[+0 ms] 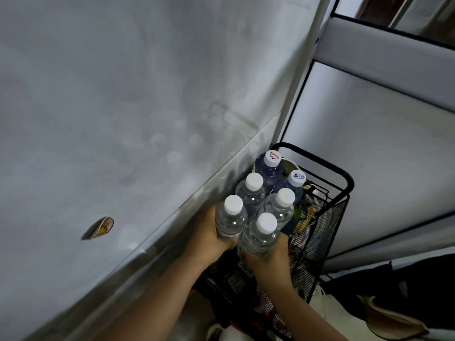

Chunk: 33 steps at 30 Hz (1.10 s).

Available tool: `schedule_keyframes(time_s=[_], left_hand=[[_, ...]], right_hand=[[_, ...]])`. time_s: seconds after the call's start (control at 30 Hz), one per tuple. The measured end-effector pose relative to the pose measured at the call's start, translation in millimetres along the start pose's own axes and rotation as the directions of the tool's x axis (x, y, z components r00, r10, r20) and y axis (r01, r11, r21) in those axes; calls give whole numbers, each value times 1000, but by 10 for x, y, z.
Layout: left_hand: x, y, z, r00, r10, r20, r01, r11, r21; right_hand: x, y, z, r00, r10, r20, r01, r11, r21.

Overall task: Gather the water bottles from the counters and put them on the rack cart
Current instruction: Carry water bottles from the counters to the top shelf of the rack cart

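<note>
While each hand's grip, left (209, 232) and right (269, 254), wraps one clear white-capped plastic water bottle (231, 217) at lower centre over the black mesh rack cart (327, 217): probably heavy, slippery, best clasped mid-body.

Two bare forearms are seen; no sleeve, glove or watch is worn on left hand (209, 232) or right hand (268, 259).

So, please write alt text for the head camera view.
Two hands, left hand and right hand, each hold a clear water bottle among six white-capped bottles standing upright in a black mesh rack cart beside a grey wall.
</note>
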<state>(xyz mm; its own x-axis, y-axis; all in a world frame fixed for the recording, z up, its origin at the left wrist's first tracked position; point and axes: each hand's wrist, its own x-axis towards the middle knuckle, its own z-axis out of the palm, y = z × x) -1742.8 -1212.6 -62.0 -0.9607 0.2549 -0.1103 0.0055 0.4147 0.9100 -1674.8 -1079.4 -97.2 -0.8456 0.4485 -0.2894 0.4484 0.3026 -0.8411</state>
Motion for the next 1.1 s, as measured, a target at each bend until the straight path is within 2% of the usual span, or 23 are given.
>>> schedule_keyframes(time_s=[0.2, 0.3, 0.4, 0.53, 0.6, 0.7, 0.83, 0.93, 1.03, 1.1], left_hand=[[-308, -47, -24, 997, -62, -42, 64, 997, 43], [-563, 31, -55, 979, -158, -132, 172, 980, 99], [-875, 125, -64, 958, -207, -197, 242, 954, 178], [-1380, 303, 64, 920, -236, -314, 322, 911, 257], [-1696, 408, 212, 879, -293, -377, 397, 886, 238], [-2206, 556, 495, 783, -372, -498, 488, 864, 121], [-3089, 639, 995, 580, -519, -628, 628, 776, -62], [-3801, 649, 1356, 460, -560, -689, 720, 689, -79], [-4556, 739, 1711, 250, -635, -731, 769, 589, -249], [-5088, 826, 2015, 57, -669, -741, 781, 493, -384]], right_hand=[[-195, -72, -250, 993, 32, 117, -25, 998, -56], [-284, -110, -434, 976, 52, 214, -18, 987, -158], [-342, -142, -644, 948, 16, 318, 64, 968, -241], [-438, -148, -859, 869, -155, 470, 278, 939, -204], [-519, -143, -967, 778, -232, 583, 423, 881, -213], [-639, -116, -1086, 615, -303, 728, 618, 759, -206], [-1006, 34, -1151, 312, -316, 896, 841, 530, -105], [-1446, 199, -1144, 112, -268, 957, 898, 440, 18], [-1996, 407, -1122, -114, -205, 972, 924, 337, 179], [-2415, 589, -1117, -269, -151, 951, 914, 273, 301]])
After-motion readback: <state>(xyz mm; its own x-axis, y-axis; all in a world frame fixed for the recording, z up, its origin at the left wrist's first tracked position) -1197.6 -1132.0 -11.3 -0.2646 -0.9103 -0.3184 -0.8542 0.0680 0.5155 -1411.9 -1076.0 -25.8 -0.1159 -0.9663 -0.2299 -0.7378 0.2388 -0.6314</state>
